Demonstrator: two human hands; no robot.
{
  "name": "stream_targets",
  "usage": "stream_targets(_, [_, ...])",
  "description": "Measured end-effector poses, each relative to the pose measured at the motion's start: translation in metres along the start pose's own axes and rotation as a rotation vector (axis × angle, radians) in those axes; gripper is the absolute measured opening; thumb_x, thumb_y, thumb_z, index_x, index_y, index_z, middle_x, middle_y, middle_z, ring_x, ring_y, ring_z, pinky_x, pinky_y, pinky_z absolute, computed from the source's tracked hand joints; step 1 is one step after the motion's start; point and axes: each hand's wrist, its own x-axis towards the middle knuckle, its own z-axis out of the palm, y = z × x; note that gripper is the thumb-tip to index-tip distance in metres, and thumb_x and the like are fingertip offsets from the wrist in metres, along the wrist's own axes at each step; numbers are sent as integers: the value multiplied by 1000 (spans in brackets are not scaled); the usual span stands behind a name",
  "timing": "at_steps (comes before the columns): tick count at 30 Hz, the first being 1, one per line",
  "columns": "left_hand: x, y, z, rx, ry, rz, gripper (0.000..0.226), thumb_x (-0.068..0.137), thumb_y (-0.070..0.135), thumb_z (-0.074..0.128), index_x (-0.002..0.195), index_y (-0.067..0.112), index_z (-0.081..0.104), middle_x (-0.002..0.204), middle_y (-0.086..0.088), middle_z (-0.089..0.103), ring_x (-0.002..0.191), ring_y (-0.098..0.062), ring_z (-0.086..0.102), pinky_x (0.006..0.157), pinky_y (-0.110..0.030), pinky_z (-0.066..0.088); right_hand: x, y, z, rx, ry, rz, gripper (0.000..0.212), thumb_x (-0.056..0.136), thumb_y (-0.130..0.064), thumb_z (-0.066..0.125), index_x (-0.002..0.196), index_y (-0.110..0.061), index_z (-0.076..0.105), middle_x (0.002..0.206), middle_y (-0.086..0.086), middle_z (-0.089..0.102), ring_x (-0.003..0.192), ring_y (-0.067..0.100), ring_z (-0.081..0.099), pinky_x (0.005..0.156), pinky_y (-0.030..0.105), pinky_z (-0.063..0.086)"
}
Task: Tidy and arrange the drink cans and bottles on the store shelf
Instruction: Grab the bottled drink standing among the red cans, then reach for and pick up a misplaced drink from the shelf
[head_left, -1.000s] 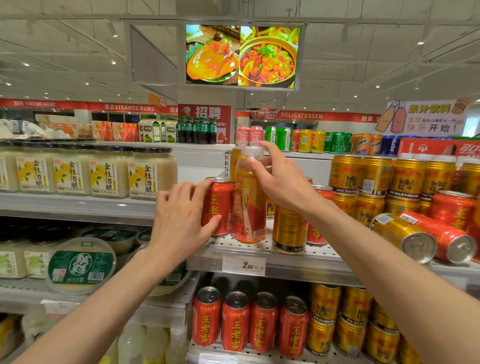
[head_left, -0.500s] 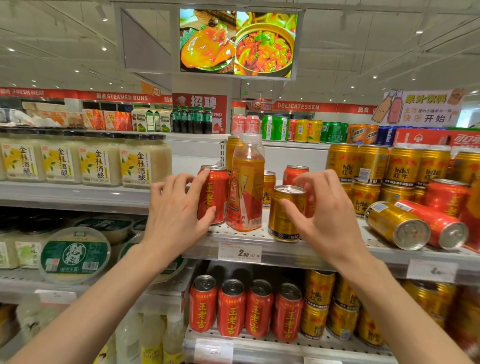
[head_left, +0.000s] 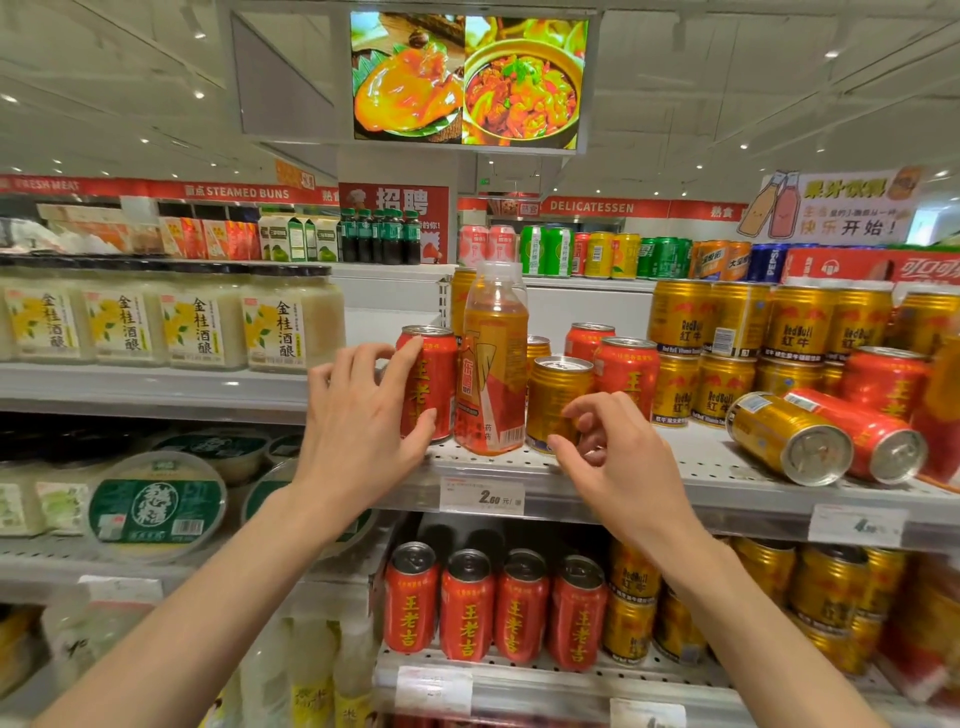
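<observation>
Two hands of mine reach to the front edge of the middle shelf. My left hand wraps its fingers and thumb round the upright red can at the left end of the row. My right hand hangs just in front of the gold can; its fingers are loosely curled and grasp nothing, though whether the tips brush the can I cannot tell.

Between those two cans stands the orange bottle, upright, touching the red can on its left and just beside the gold can on its right. Below the bottle, a price tag sits on the shelf lip.

To the right, near the edge, a tipped gold can and a tipped red can lie on their sides next to each other, bases toward me. Farther back, another red can stands upright behind the gold one, and stacked gold cans fill the rear right.

On the shelf below, four red cans stand in a row. Far left, jars line the neighbouring shelf.
</observation>
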Motion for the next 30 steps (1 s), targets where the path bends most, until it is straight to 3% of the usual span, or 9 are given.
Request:
stream_targets(2, [-3, 2, -2, -35, -12, 28, 69, 86, 45, 66, 145, 19, 42, 132, -10, 52, 125, -27, 45, 100, -44, 33, -1, -1, -2, 27, -21, 35, 26, 91, -33, 71, 114, -22, 63, 98, -12, 55, 80, 4, 60, 71, 27, 59])
stream_targets(5, [-12, 6, -5, -111, -22, 61, 66, 88, 46, 63, 145, 19, 44, 140, -7, 49, 132, -25, 42, 108, -44, 31, -6, -5, -9, 81, -52, 87, 31, 93, -32, 70, 122, -22, 63, 106, -10, 61, 91, 0, 62, 73, 13, 56])
stream_targets(9, [-32, 12, -10, -263, -34, 62, 62, 89, 47, 56, 144, 21, 46, 143, -1, 48, 137, -19, 39, 114, -38, 31, -27, -15, -20, 215, -94, 147, 33, 94, -34, 68, 126, -30, 62, 115, -18, 64, 103, -9, 61, 79, 4, 49])
stream_targets(13, [-60, 24, -14, -534, -75, -7, 53, 91, 39, 62, 140, 23, 49, 133, 7, 55, 125, -9, 49, 106, -26, 38, -63, -14, -26, 325, -114, 255, 30, 93, -36, 68, 122, -37, 62, 108, -21, 70, 104, -6, 64, 84, 11, 51])
stream_targets(17, [-99, 34, -3, -764, -243, -168, 47, 90, 42, 66, 134, 36, 51, 113, 21, 64, 106, 1, 61, 94, -28, 52, -107, 1, -21, 402, -139, 410, 30, 93, -31, 70, 121, -36, 63, 100, -15, 73, 95, 3, 68, 80, 14, 52])
stream_targets(21, [-133, 52, 11, -948, -395, -347, 40, 90, 32, 70, 126, 42, 55, 104, 21, 67, 95, -4, 66, 86, -32, 56, -147, 26, -25, 458, -159, 554, 28, 92, -30, 69, 120, -34, 63, 95, -10, 73, 90, 10, 69, 81, 25, 57])
stream_targets(24, [-148, 75, 18, -999, -421, -434, 36, 90, 28, 70, 121, 41, 57, 103, 19, 67, 92, -6, 66, 81, -22, 54, -167, 50, -39, 478, -156, 620, 26, 92, -28, 70, 117, -33, 64, 93, -4, 74, 90, 17, 69, 84, 33, 59])
stream_targets(26, [-154, 95, 25, -1006, -433, -475, 35, 90, 25, 70, 119, 40, 58, 102, 18, 67, 90, -8, 66, 79, -18, 52, -175, 71, -52, 471, -143, 638, 26, 92, -28, 70, 117, -33, 65, 92, -2, 74, 90, 17, 69, 83, 29, 58])
stream_targets(30, [-155, 145, 42, -1024, -437, -540, 34, 89, 22, 71, 117, 38, 60, 101, 14, 69, 87, -10, 67, 83, -28, 55, -182, 121, -84, 453, -143, 643, 26, 92, -31, 70, 117, -34, 64, 93, -4, 73, 90, 16, 70, 83, 29, 58])
